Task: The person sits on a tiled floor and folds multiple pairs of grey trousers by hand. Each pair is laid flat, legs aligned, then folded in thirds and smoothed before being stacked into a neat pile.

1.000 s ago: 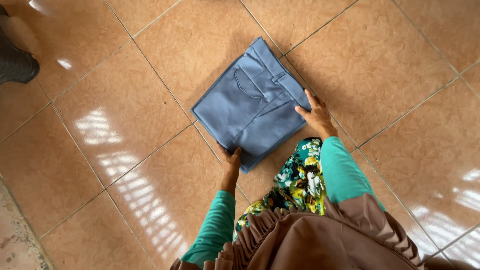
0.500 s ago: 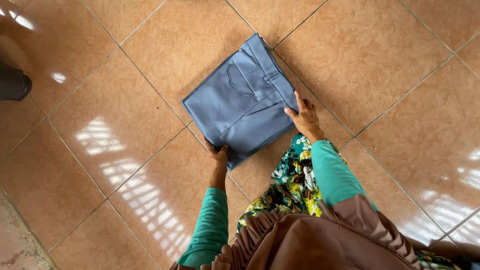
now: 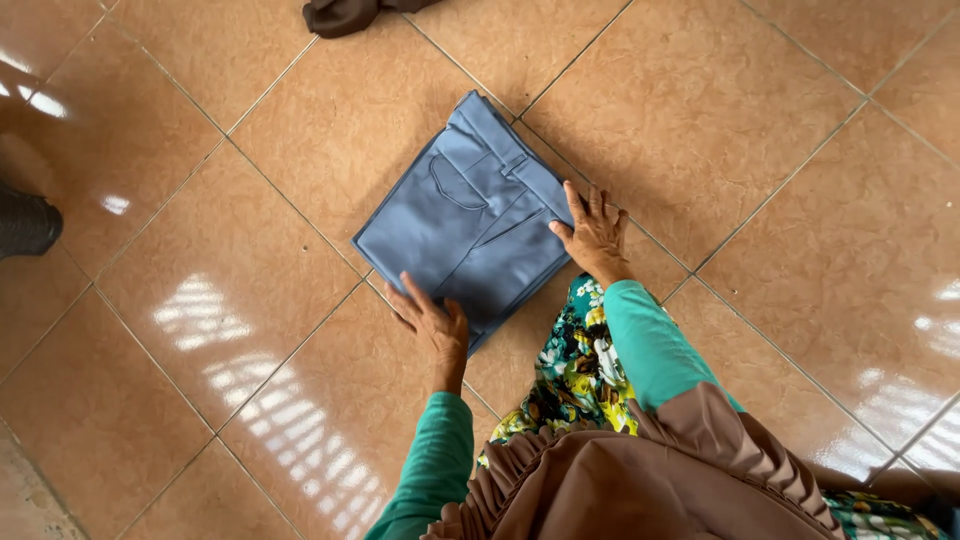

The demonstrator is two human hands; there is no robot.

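Both hands — left hand, right hand — lie open and flat on folded blue trousers; on glossy tiled floor, careless pressure may shift the folds.

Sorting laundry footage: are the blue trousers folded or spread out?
Folded: the blue trousers lie as a compact rectangle, pocket upward, both hands at their edges.

glossy orange tiled floor, a dark brown bundle of cloth at its top edge, some dark object at the left edge.
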